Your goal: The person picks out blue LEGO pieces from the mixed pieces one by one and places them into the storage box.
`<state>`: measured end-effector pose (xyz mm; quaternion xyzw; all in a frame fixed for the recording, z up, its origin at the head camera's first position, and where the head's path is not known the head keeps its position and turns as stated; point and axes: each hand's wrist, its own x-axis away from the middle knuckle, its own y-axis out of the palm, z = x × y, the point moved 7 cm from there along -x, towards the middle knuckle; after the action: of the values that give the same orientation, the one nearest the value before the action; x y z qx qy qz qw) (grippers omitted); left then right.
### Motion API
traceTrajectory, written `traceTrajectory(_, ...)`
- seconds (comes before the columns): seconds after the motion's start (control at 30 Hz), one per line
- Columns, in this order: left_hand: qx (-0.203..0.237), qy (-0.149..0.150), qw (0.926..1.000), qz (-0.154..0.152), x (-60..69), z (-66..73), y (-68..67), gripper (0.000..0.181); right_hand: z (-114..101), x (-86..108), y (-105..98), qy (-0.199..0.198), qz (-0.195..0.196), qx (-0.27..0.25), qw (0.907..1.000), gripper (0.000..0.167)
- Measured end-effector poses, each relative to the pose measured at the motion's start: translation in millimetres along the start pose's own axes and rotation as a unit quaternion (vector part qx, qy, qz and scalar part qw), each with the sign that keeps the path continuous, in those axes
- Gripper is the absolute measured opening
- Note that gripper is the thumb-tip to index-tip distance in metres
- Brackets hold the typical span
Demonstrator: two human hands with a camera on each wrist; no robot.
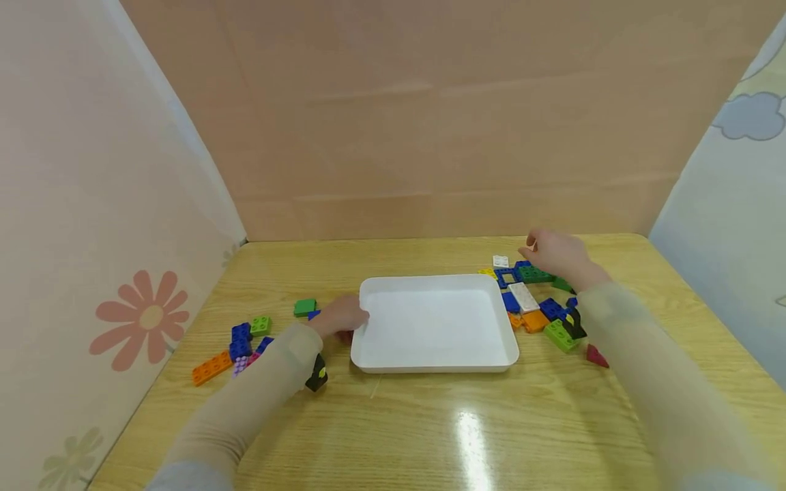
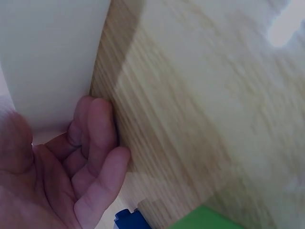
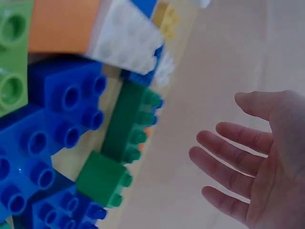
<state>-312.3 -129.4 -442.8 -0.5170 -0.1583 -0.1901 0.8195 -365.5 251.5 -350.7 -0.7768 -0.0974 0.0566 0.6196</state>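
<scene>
A shallow white tray (image 1: 436,369) lies in the middle of the table. My left hand (image 1: 340,316) grips its left side, thumb over the rim and fingers against the outer wall; the left wrist view has the fingers (image 2: 102,124) bent beside the tray wall (image 2: 52,57). Over the back of the right-hand brick pile hovers my right hand (image 1: 560,258), holding nothing, its fingers (image 3: 224,171) spread and loosely extended in the right wrist view. Closest to it are a long dark green brick (image 1: 534,274) and a small green brick (image 3: 102,179).
Right of the tray, the pile includes a white brick (image 1: 524,298), an orange brick (image 1: 535,320) and a lime brick (image 1: 560,335). On the left are an orange brick (image 1: 211,368), a green brick (image 1: 304,307) and several blue ones, partly behind my sleeve. Walls border the table.
</scene>
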Motion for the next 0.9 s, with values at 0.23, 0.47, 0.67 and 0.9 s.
traceTrajectory(0.23, -0.018, 0.006, 0.9998, -0.002, 0.7, 1.7, 1.6, 0.025, 20.7, -20.1, 19.0, 0.057, -0.007, 0.024, 0.998, 0.037)
traceTrajectory(0.47, -0.016, -0.001, 0.9999, -0.005, 0.2, 0.9, 1.1, 0.025, 15.2, -27.3, 28.5, 0.081, 0.002, 0.058, 0.995, 0.037)
traceTrajectory(0.67, -0.016, -0.01, 0.9998, -0.005, 0.8, 2.4, 1.2, 0.025, 11.3, -26.4, 31.0, 0.084, -0.012, 0.085, 0.9928, 0.037)
traceTrajectory(0.9, -0.016, 0.003, 0.9999, -0.004, 0.3, 6.1, 3.2, 0.025, 20.3, -27.3, 40.6, 0.081, -0.029, 0.081, 0.993, 0.034)
